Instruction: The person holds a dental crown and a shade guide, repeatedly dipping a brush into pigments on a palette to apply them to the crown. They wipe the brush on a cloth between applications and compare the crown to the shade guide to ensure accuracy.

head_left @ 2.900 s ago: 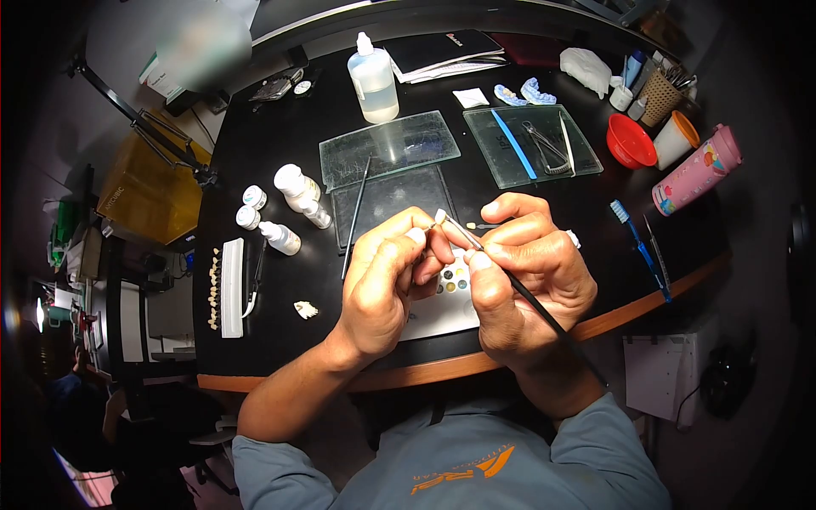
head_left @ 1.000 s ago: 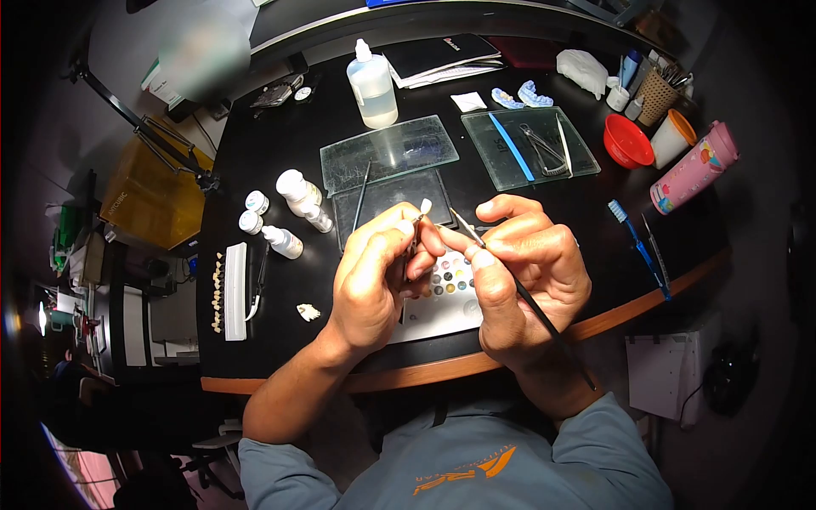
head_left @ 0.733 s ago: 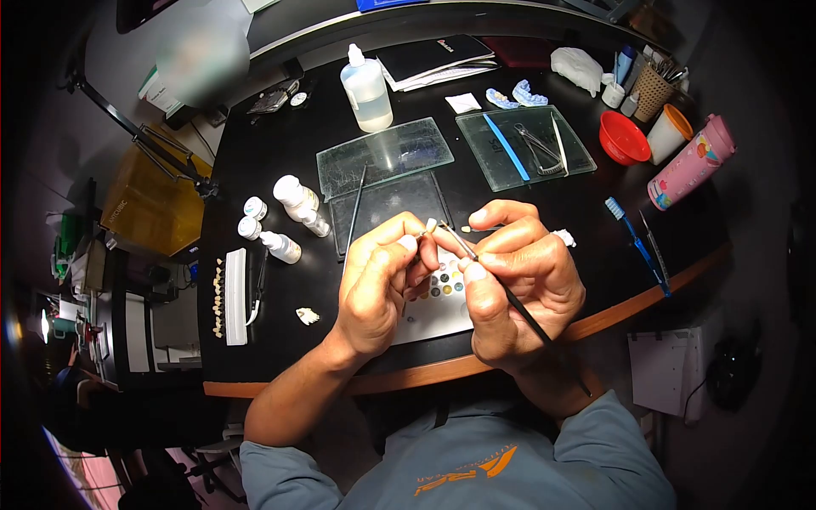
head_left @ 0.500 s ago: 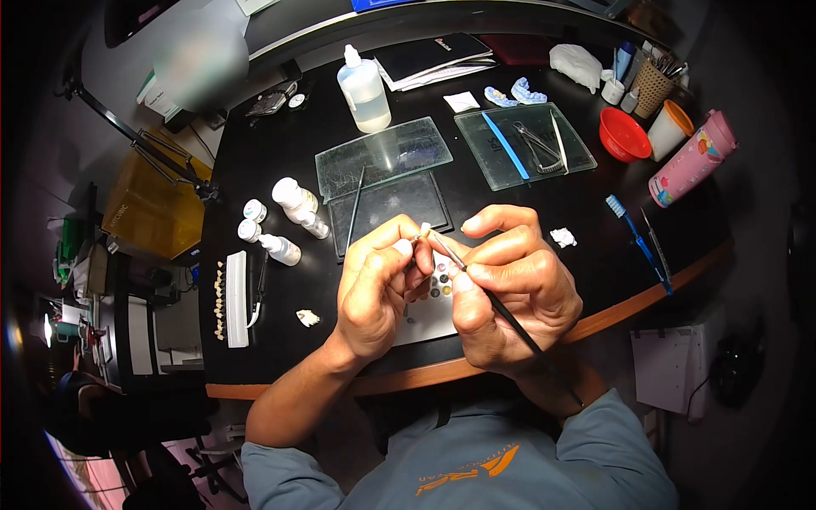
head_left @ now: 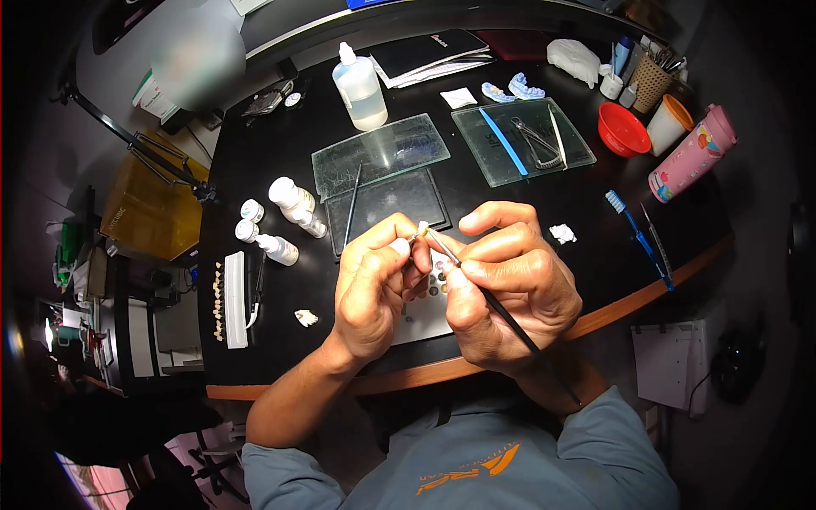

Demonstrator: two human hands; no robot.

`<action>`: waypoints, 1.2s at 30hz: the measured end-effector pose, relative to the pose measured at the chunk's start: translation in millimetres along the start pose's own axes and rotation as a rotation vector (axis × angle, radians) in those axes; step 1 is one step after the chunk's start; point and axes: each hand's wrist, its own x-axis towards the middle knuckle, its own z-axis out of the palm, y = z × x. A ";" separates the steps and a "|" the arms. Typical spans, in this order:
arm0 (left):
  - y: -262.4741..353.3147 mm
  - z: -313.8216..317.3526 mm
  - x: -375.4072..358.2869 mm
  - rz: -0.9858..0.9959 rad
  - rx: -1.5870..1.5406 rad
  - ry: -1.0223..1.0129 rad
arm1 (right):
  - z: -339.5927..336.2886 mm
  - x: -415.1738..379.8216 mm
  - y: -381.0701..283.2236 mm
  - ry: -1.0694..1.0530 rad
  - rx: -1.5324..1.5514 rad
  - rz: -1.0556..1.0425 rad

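My left hand is closed, with thumb and fingertips pinching a small holder that bears a tiny tooth-coloured piece. In my right hand is a thin brush with a black handle, gripped like a pen. Its tip touches or nearly touches the small piece. Under my hands lies a white palette with several small coloured spots, partly hidden by my fingers. Beyond them are a dark tray and a glass plate, with a thin tool leaning across both.
White bottles and jars stand at the left, near a white strip and a row of tooth-shaped pieces. Ahead is a clear bottle. At right are a glass slab with tools, red bowl, pink tumbler and blue toothbrush.
The view has shifted very slightly. Both hands keep nearly the same pose, and the brush tip stays by the small piece.
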 end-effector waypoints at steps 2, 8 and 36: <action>1.2 0.1 -0.1 -0.016 -0.006 0.000 | -0.3 0.5 -1.8 0.000 -0.003 0.010; 1.2 -1.0 0.4 0.004 0.005 -0.015 | -1.2 0.9 -2.5 -0.008 -0.008 0.017; 3.2 -5.3 2.5 -0.103 -0.119 -0.102 | -1.5 0.9 -2.2 -0.013 -0.021 0.012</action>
